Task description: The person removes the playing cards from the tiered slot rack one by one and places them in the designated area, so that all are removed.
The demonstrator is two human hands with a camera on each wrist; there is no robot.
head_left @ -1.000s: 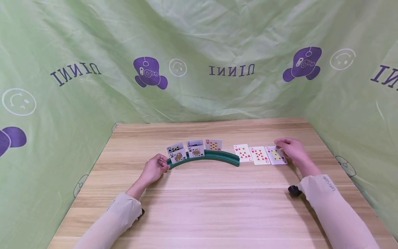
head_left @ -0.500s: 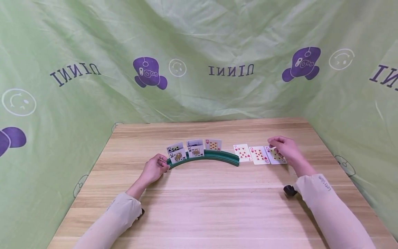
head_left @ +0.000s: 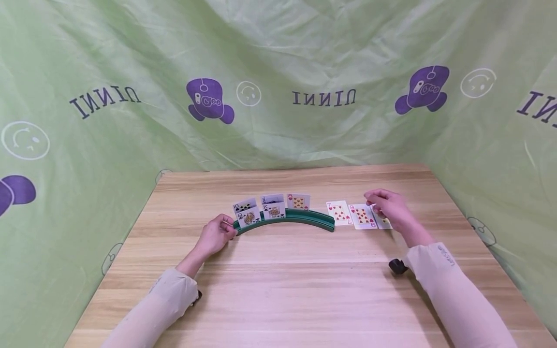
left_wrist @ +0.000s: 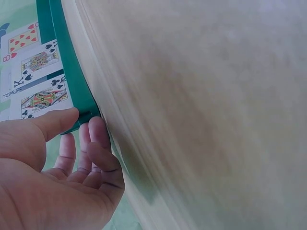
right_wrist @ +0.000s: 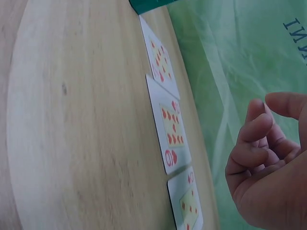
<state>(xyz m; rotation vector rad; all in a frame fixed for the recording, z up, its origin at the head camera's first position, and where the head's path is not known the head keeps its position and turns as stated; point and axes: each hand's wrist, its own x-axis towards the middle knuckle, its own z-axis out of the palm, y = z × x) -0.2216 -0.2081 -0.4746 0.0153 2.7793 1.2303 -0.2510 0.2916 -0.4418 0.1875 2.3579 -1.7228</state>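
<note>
A curved green card holder [head_left: 304,215] lies on the table, with several playing cards upright in it. A queen of clubs [head_left: 249,218] and a king of spades [head_left: 274,211] stand in the front row. Behind them are a black ten [head_left: 243,206], a mostly hidden jack and an eight of hearts [head_left: 298,202]. My left hand [head_left: 216,235] pinches the holder's left end between thumb and fingers [left_wrist: 97,132]. Above the five of diamonds [right_wrist: 189,208], partly covering it in the head view, hovers my right hand [head_left: 391,210], fingers loosely curled around nothing.
Flat on the table [head_left: 304,290], right of the holder, lie a seven of hearts [head_left: 339,213] and a nine of hearts [head_left: 362,217] in a row with the five. A green printed curtain [head_left: 278,130] surrounds the table's back and sides.
My right hand has shifted left, from the right edge of the five of diamonds to over it, toward the nine. The left hand and the holder have stayed in place.
</note>
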